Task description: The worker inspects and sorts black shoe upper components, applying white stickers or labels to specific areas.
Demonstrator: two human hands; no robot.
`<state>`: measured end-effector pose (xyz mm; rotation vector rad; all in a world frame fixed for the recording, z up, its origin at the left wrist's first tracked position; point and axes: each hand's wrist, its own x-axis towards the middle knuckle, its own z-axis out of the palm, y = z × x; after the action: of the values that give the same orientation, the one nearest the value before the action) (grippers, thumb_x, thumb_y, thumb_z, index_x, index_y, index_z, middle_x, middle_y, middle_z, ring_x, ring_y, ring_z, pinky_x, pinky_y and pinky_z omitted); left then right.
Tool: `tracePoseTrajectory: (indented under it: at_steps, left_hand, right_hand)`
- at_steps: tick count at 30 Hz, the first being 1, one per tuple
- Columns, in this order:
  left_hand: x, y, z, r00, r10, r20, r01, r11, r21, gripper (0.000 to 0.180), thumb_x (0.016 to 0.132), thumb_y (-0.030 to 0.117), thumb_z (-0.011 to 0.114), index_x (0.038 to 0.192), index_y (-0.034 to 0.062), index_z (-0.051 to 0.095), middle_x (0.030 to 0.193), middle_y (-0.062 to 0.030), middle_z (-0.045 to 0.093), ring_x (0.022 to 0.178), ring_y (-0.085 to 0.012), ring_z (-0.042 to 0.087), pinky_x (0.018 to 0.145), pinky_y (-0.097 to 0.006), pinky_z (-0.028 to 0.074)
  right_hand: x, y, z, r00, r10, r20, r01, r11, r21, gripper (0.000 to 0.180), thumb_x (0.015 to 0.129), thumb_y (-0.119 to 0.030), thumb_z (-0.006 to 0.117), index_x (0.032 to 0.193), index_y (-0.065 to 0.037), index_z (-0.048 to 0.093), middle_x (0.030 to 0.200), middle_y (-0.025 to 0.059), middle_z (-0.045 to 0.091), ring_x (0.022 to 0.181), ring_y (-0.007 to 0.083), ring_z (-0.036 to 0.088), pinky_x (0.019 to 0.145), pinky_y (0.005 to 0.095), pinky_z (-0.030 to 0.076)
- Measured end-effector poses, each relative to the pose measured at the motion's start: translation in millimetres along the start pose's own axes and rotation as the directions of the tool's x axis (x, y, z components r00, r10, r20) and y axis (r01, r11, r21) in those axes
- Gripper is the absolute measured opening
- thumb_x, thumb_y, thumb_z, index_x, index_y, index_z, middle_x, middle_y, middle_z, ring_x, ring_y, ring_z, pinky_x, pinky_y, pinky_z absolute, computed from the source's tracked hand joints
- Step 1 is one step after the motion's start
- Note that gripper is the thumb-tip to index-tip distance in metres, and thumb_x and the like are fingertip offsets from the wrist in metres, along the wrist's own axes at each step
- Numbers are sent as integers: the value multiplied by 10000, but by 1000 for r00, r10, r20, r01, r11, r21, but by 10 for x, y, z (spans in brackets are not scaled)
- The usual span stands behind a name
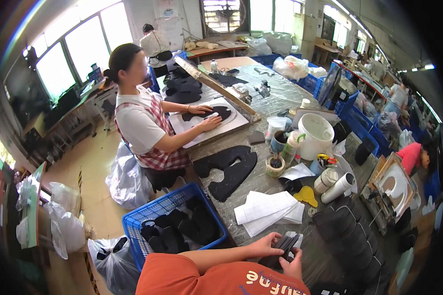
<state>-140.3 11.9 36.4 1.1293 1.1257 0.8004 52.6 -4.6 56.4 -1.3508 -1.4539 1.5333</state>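
Close to my body at the table's near edge, my left hand (267, 245) pinches the side of a small stack of thin, dark, flat pieces (285, 243). My right hand (293, 266) grips the same stack from the other side, its fingers partly hidden. What the pieces are made of I cannot make out. Just beyond my hands lie white paper sheets (268, 211) with faint printing. To the right sits a bundled row of black padded pieces (347, 236). Left of me, a blue plastic basket (134, 235) holds several black pieces.
Across the table a co-worker (140, 118) presses a black cutout on a white board (221, 129) beneath a raised wooden frame (216, 86). Black cutouts (229, 169) lie nearer. A white bucket (316, 136), jars (275, 165), a yellow piece (306, 195) and a white roll (338, 188) crowd the right.
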Motion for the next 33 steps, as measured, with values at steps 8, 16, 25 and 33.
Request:
tracePoseTrajectory:
  at_steps: [8,16,25,33]
  left_hand:
    - [68,21,35,1000,15,-17,-14,996,88,731,734,312,753,1298,22,388,1121,-133,509,1045,-212,501,921,-338,422]
    - [58,43,149,1000,0,-15,1,994,105,692,751,297,750,1282,3,418,1123,-151,503,1077,-234,498,942,-345,417]
    - [-12,-11,133,994,73,-78,-61,986,154,850,676,317,819,1310,-11,357,1203,-195,444,1108,-277,493,962,-367,420]
    - [-63,154,125,999,22,-45,-13,984,179,938,654,383,817,1334,-25,316,1282,-226,399,1170,-306,470,982,-391,414]
  right_hand:
    - [227,236,-2,997,-43,-66,55,980,193,699,772,-38,639,1306,-21,189,1291,193,369,1167,271,449,953,386,422]
    - [193,331,-92,999,25,28,-33,941,337,605,799,-25,412,1359,-15,183,1307,180,395,1152,256,454,972,357,378]
    - [173,107,1,999,29,40,-40,954,298,608,791,36,434,1348,-18,195,1285,165,413,1150,237,464,981,335,370]
    - [162,178,11,998,-46,-43,54,977,205,685,789,12,657,1319,-37,225,1283,159,435,1175,232,450,987,338,363]
